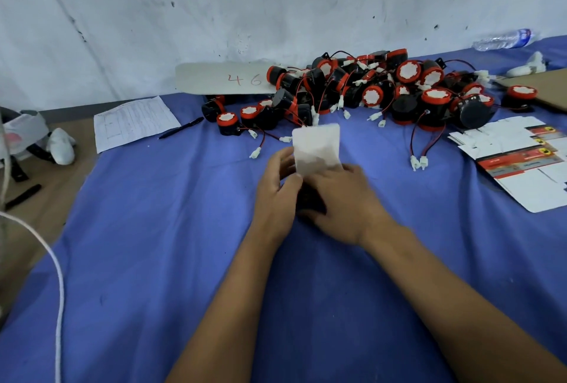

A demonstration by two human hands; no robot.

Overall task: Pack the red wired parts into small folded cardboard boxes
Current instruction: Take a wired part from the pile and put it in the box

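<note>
A heap of black round parts with red rims (377, 91), red-black wires and white plugs lies at the back of the blue cloth (159, 244). In the middle, my left hand (276, 195) and my right hand (343, 201) hold one small cardboard box (317, 149) between them. Its white flap stands up, blurred. My left thumb pinches the flap's lower edge. My right hand's fingers curl around the dark body under it, which is mostly hidden. A stack of flat unfolded box blanks (518, 161), white with red and black print, lies at the right.
A printed sheet (132, 123) and a black pen (181, 127) lie at the back left. A white card marked "46" (227, 78) leans on the wall. A plastic bottle (506, 38) lies far right. A white cord (58, 275) runs along the left edge beside bare brown tabletop.
</note>
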